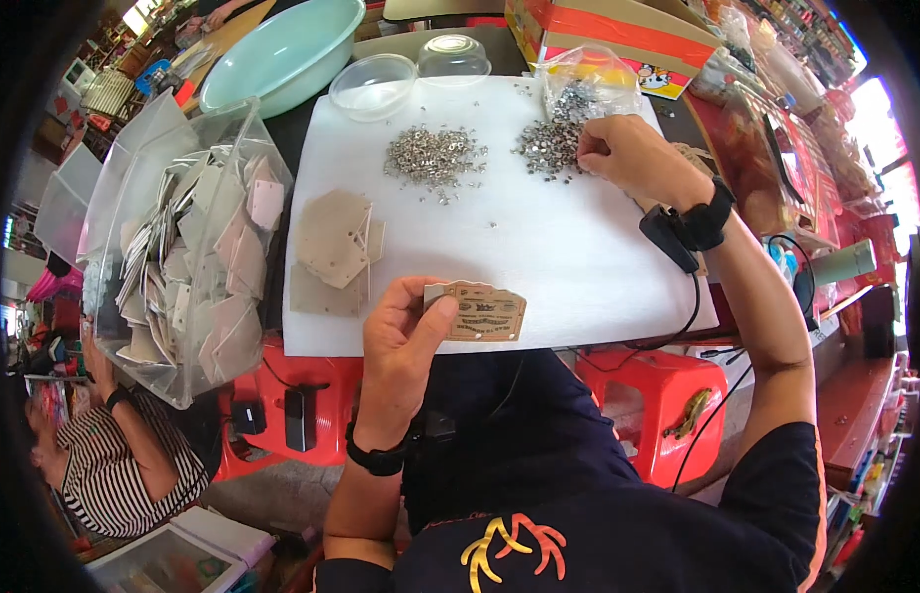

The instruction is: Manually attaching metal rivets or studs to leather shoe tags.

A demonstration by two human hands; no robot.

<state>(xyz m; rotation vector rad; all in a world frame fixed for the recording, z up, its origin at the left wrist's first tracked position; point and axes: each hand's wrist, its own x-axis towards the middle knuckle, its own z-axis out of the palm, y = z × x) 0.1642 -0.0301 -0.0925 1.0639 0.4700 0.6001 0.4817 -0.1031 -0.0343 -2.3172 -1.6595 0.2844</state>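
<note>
My left hand [405,341] grips a tan printed card [487,312] with a wavy top edge and small holes, above the near edge of the white board [430,242]. Over at the far right of the board, my right hand [633,158] has its fingertips pinched together beside a pile of small dark metal pieces [551,148]. Whatever is between those fingertips is hidden. To the left of that pile lies a pile of small silvery metal pieces [435,158]. Several flat grey-beige cards [331,242] lie stacked on the board's left side.
A clear plastic bin [252,128] full of cards stands at left. Behind the board are a pale green basin [282,59], two clear bowls [374,84], a clear bag [603,84] and a red-orange carton [618,40]. Red stools [667,395] stand below. Another person [133,455] sits at left.
</note>
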